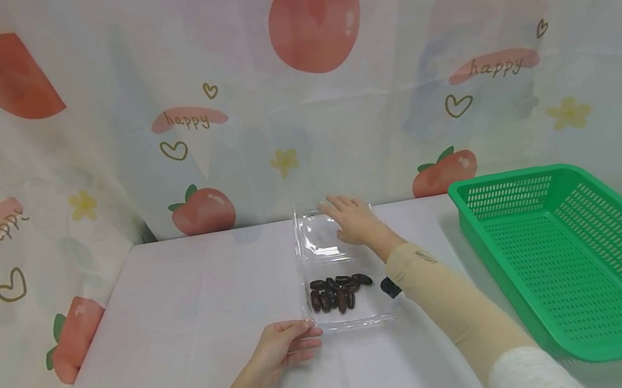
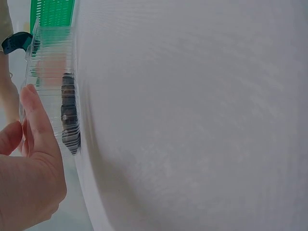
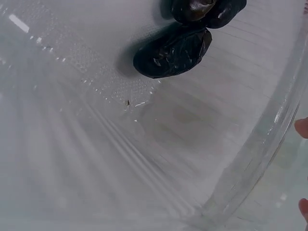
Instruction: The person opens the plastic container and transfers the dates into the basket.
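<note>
The clear box [image 1: 356,324] stands on the white table [image 1: 197,320], its lid [image 1: 318,237] swung open on the side away from the person. Inside the box lie dark, glossy dates [image 1: 341,300] in 2 rough rows, bunched toward its left side; the right wrist view shows 3 of them up close.

At the box's near left corner is the left hand [image 1: 287,345], its fingers nearly straight and touching the outside of the wall, not wrapped around it. Beyond the box's dates, the right hand [image 1: 355,222] is over the right part of the lid, fingers loose and fanned out, grasping nothing; whether the fingertips press on the plastic, I cannot tell. A black device [image 1: 390,287] sits just right of the box, by the right beige sleeve [image 1: 451,307].

Well right of the box is a green basket [image 1: 568,275]. Behind the box hangs a backdrop [image 1: 328,110] printed with red fruit and "happy".
</note>
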The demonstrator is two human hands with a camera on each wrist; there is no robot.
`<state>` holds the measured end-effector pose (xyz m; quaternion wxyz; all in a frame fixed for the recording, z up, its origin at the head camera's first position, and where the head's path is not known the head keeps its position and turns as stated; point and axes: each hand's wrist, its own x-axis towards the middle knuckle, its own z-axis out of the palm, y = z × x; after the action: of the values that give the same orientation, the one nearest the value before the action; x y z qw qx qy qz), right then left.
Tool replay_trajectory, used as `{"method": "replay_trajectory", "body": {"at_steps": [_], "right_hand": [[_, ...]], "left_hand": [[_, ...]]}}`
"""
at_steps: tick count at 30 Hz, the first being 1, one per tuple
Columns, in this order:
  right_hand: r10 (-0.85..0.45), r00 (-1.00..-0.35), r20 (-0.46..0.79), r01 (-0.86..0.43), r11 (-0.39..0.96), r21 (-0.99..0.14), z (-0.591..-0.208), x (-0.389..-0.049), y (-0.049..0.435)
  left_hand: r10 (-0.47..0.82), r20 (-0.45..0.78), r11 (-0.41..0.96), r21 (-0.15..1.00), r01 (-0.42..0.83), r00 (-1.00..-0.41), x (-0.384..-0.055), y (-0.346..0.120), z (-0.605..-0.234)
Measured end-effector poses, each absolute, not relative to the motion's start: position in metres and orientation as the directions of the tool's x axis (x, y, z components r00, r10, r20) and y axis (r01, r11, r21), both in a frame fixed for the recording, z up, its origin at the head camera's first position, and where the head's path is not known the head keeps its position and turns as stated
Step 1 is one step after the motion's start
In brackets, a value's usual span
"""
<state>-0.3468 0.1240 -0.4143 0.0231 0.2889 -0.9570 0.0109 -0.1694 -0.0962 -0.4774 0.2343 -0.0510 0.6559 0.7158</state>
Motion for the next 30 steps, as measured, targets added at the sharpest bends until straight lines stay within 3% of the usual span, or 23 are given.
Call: {"method": "replay_trajectory", "body": {"at_steps": [23, 30], "right_hand": [[-0.549, -0.833, 0.060, -0.552, 0.832, -0.052, -0.382, -0.334, 0.136], [-0.546, -0.825, 0.147, -0.560, 0.825, -0.073, -0.377, -0.313, 0.147]], "left_hand": [[0.241, -0.385, -0.044, 0.913, -0.406, -0.891, -0.169, -0.095, -0.473], [0.159, -0.340, -0.036, 0.936, -0.349, -0.927, -0.178, -0.100, -0.466]]}}
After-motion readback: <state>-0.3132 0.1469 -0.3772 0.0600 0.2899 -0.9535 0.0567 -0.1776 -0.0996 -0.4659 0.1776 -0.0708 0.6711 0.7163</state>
